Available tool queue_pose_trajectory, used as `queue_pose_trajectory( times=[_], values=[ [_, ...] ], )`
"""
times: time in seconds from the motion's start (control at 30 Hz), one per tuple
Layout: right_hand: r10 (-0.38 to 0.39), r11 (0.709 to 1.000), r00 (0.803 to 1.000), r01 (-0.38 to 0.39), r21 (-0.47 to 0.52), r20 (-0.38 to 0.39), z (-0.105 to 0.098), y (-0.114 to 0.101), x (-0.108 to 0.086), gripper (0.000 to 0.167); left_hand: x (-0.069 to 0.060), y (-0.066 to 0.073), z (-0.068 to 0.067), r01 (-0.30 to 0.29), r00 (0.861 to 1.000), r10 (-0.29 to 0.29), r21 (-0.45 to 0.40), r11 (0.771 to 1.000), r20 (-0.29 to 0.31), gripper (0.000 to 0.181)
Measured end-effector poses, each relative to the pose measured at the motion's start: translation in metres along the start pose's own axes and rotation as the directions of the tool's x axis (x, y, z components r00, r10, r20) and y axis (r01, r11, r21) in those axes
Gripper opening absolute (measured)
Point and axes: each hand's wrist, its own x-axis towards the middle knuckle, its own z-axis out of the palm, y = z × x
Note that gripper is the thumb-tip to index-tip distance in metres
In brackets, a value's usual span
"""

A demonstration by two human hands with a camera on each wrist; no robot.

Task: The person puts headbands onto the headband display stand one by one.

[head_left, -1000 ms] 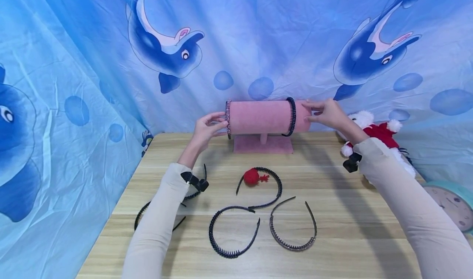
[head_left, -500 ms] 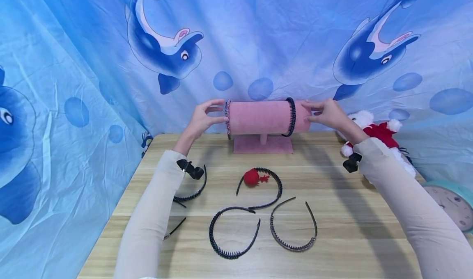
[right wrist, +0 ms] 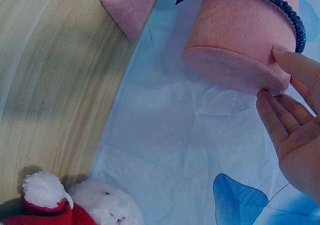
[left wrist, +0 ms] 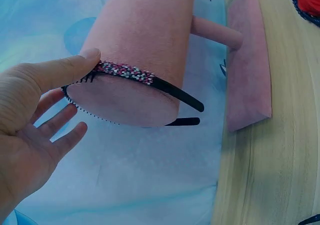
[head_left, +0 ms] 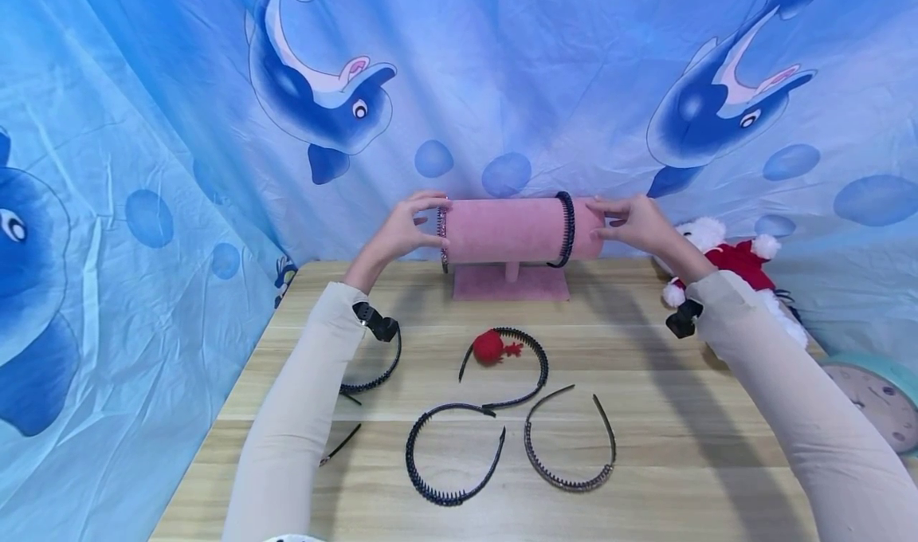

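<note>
A pink padded roll (head_left: 502,229) on a T-shaped stand holds two headbands. Round its left end sits a beaded headband (left wrist: 125,72), its tips pointing out past the roll. The left hand (head_left: 404,227) has its thumb on that band at the roll's edge, other fingers spread beside the end face, in the left wrist view. A dark headband (head_left: 567,229) is round the roll near the right end. The right hand (head_left: 637,221) holds the right end, thumb on the roll's side and fingertips at its rim, as the right wrist view shows.
On the wooden table (head_left: 645,438) lie several dark headbands, among them one (head_left: 455,453) at front centre and one (head_left: 570,438) beside it. A red pompom (head_left: 488,347) touches another. A plush toy (head_left: 742,263) and a clock (head_left: 878,398) are at the right; a dolphin curtain hangs behind.
The left hand first drew back slightly from the roll's left end, then moved right and up onto the beaded band. The right hand has stayed in place.
</note>
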Motion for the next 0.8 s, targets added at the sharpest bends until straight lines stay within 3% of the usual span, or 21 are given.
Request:
queue_pose_trajectory(
  times=[0.5, 0.63, 0.8],
  values=[
    [0.013, 1.0, 1.0, -0.013, 0.019, 0.014, 0.0, 0.002, 0.001, 0.053, 0.005, 0.004, 0.008, -0.025, 0.998, 0.035, 0.158, 0.987, -0.058, 0.064],
    [0.019, 1.0, 1.0, -0.019, 0.009, 0.016, 0.0, 0.001, 0.001, 0.053, 0.006, 0.007, 0.008, -0.012, 0.998, 0.025, 0.205, 0.979, -0.059, 0.064],
    [0.018, 1.0, 1.0, -0.019, 0.002, 0.011, 0.0, 0.0, 0.0, 0.053, 0.008, 0.011, 0.01, -0.036, 0.998, 0.049, 0.227, 0.973, -0.051, 0.063]
  ],
)
